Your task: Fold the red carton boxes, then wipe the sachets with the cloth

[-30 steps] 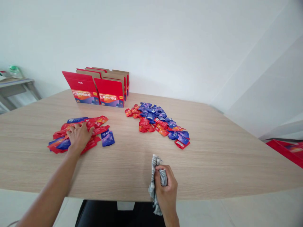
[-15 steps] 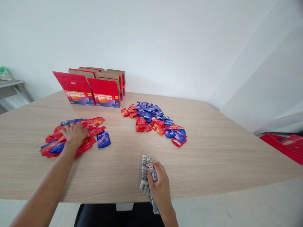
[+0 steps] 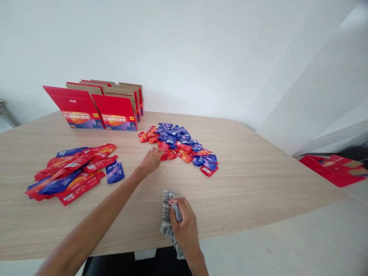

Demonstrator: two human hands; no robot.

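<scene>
Your left hand reaches across the table to the near left edge of the small sachet pile. Its fingers are loosely spread and slightly curled, the tips touching or just beside the nearest red sachets; nothing is gripped. The forearm runs diagonally from the lower left of the view.

Your right hand is closed around a striped grey cloth. The cloth is bunched in the fist and lies on the table near the front edge, with its lower end hanging over that edge.

The small pile holds mixed red and blue sachets and sits at the middle of the table, well apart from the cloth. A second pile of longer red and blue sachets lies to the left, clear of both hands, with one blue sachet at its right side.

Red boxes stand open in a row at the far left of the table, near the wall. More red packaging lies off the table at the right.
</scene>
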